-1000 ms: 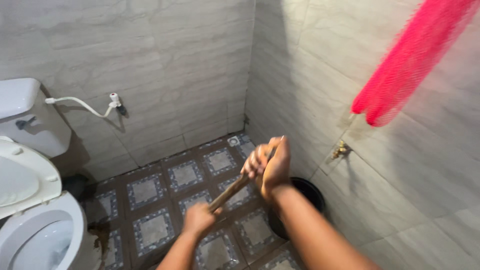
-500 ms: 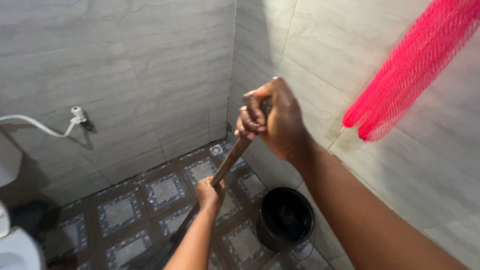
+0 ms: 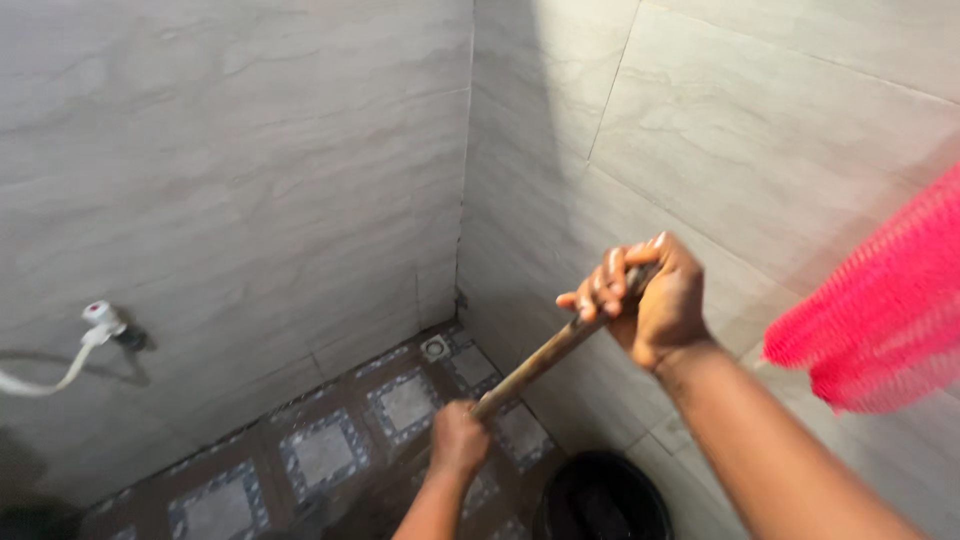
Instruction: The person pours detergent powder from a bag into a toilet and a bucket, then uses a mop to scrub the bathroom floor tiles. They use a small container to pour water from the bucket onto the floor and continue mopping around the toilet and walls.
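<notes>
Both hands grip a wooden handle (image 3: 545,358): right hand (image 3: 650,300) high, left hand (image 3: 458,440) low; keep them spread for control.

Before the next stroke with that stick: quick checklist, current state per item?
1. Right hand closed around the top of the wooden handle: ok.
2. Left hand gripping the handle lower down: ok.
3. Working end of the handle on the patterned floor tiles: cannot tell, it is hidden behind the left hand and arm.
4. Black bucket apart from the handle: ok, it sits by the wall to the right of the left arm.
5. Red mesh hanging clear of the right hand: ok.
6. White hose valve on the left wall out of the way: ok.
</notes>
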